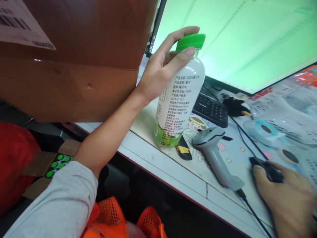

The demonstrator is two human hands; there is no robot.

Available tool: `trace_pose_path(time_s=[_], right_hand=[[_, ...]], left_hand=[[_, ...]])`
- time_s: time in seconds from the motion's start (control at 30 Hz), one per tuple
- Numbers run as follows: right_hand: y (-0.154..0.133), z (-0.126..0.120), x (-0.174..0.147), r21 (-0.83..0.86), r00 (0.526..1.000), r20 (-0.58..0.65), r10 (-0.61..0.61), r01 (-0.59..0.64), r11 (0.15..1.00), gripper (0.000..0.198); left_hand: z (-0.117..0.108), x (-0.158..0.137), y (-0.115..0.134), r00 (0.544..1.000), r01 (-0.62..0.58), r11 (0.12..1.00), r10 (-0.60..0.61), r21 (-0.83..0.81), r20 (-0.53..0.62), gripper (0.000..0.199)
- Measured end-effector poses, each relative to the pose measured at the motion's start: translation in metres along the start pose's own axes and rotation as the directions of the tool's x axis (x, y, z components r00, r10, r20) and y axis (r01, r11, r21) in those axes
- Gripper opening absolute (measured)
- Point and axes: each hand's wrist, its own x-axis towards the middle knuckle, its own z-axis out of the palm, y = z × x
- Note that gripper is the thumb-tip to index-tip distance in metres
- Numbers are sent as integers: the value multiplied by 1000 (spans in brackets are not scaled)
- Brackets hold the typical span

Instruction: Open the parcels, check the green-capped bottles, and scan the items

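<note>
Fingers of right hand [284,195]: blurred, curled over black mouse [271,171]. Beyond: grey scanner [215,162], with cable [251,206] running close to that hand, liable to snag on a stray reach. Then yellow-black cutter [184,149], just beside base of white bottle [182,99]: probable cause of rocking if set down upon. Tilted near desk edge [153,157], clamped at cap and neck by left hand [158,74]; likely to fall on loosening. Behind: monitor [237,39], exposed to knocks from a careless swing.

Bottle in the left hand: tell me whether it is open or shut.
Shut: the green cap sits on top of the bottle, where the left hand grips. How tight, I cannot tell.
</note>
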Motion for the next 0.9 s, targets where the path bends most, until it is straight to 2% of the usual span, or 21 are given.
trace_pose_path(time_s=[0.17,0.4,0.53,0.63,0.7,0.83,0.9], right_hand=[[1,0,0,4,999,-31,-20,20,1000,87],[1,1,0,-4,1000,-25,-16,16,1000,87],[0,1,0,1,999,-36,-33,33,999,84],[3,1,2,-10,999,-17,-32,32,999,83],[7,2,4,-20,1000,-3,-27,27,999,84],[10,5,7,-22,1000,-6,-3,3,1000,88],[9,6,7,-8,1000,-16,-4,4,1000,88]], left_hand=[[5,-3,8,999,42,999,-43,-34,-25,50],[-2,3,-4,999,35,999,-34,-33,28,56],[-6,6,-11,998,38,999,-37,-33,49,68],[-2,4,-9,1000,27,999,-27,-23,11,70],[3,0,-1,998,45,998,-47,-54,-39,65],[16,-10,20,976,128,971,-159,-200,-147,40],[19,-12,26,962,169,942,-222,-291,-158,39]])
